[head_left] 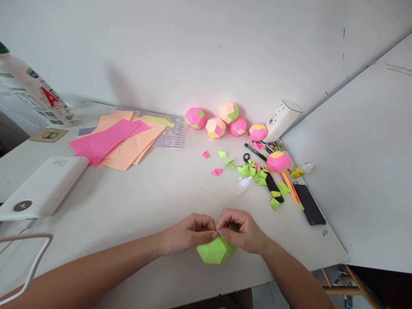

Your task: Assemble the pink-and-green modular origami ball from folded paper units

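Note:
A green folded-paper ball (216, 251) sits near the table's front edge, between my two hands. My left hand (189, 231) pinches its upper part from the left, thumb and fingertips together. From the right, my right hand (246, 231) pinches the same upper part, its fingertips almost meeting the left ones. The exact spot they grip is hidden behind the fingers. Beyond my hands lie several small green folded-paper pieces (252, 171) and a pink folded piece (217, 172). A small white glue bottle (243, 183) lies just in front of the green pieces.
Several pink and peach paper balls (195, 118) stand along the wall. To the left lie pink and peach paper sheets (106, 139), a white power bank (45, 186) and a tall bottle (35, 90). On the right are a black phone (310, 204) and a yellow glue bottle (298, 171).

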Demonstrator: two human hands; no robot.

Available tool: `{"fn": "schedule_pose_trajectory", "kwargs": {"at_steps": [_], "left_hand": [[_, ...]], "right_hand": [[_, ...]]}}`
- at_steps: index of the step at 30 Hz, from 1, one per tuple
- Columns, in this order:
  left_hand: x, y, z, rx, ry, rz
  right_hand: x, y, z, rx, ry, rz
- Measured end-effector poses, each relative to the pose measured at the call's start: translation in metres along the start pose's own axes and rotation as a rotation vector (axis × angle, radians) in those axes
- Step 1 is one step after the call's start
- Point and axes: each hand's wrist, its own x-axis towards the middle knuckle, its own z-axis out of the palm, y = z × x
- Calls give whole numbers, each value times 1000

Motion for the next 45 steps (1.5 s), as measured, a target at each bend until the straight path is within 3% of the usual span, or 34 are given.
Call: {"fn": "schedule_pose_trajectory", "kwargs": {"at_steps": [11, 17, 23, 28, 35, 45], "left_hand": [[-1, 4, -1, -50, 11, 23], [0, 3, -5, -51, -27, 109], [1, 0, -10, -49, -72, 105], [2, -3, -16, -76, -140, 119], [5, -4, -21, 24, -122, 155], [3, -9, -6, -45, -102, 27]], "right_hand": [[0, 0, -4, 104, -18, 64], [2, -1, -9, 112, -4, 135], [3, 0, -10, 96, -57, 218], [3, 3, -14, 236, -76, 237], [4, 2, -17, 380, -80, 207], [2, 4, -4, 273, -26, 185]]}}
